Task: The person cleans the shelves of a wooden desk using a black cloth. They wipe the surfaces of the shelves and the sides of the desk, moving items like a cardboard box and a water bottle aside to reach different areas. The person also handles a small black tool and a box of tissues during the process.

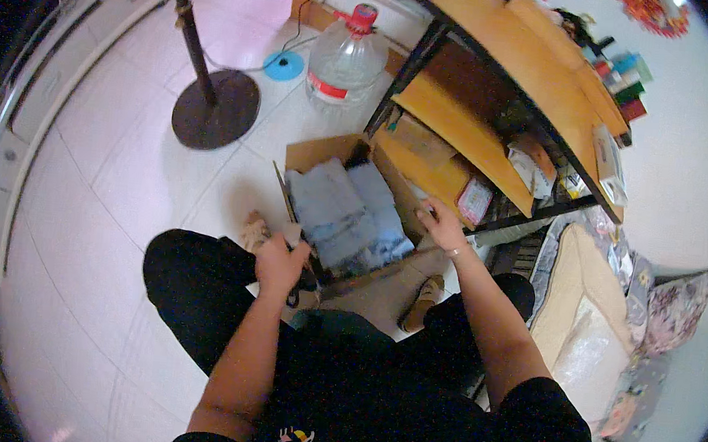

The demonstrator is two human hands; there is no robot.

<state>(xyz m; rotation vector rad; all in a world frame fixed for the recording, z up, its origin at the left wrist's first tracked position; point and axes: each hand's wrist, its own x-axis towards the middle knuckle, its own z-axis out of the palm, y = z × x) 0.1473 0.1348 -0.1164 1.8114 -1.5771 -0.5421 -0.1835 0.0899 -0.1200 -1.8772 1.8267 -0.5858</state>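
Observation:
An open cardboard box (331, 148) stands tilted in view on the floor between my knees. Folded grey-blue cloth pieces (331, 197) fill it, some with a shiny surface like plastic wrap. My left hand (281, 262) is curled at the box's left side flap, and a small pale piece shows at its fingers; blur hides whether it grips this. Below that hand a black loop (292, 296) is partly visible. My right hand (443, 225) has its thumb and fingers at the upper edge of the box's right flap.
Beyond the box are a large clear water bottle (348, 56) with a red cap, a blue disc (283, 65) with a cord, and a round-based stand (215, 111). A wooden shelf desk (532, 66) rises at the right, beside a cushioned seat (566, 290). White drawers (62, 94) line the left.

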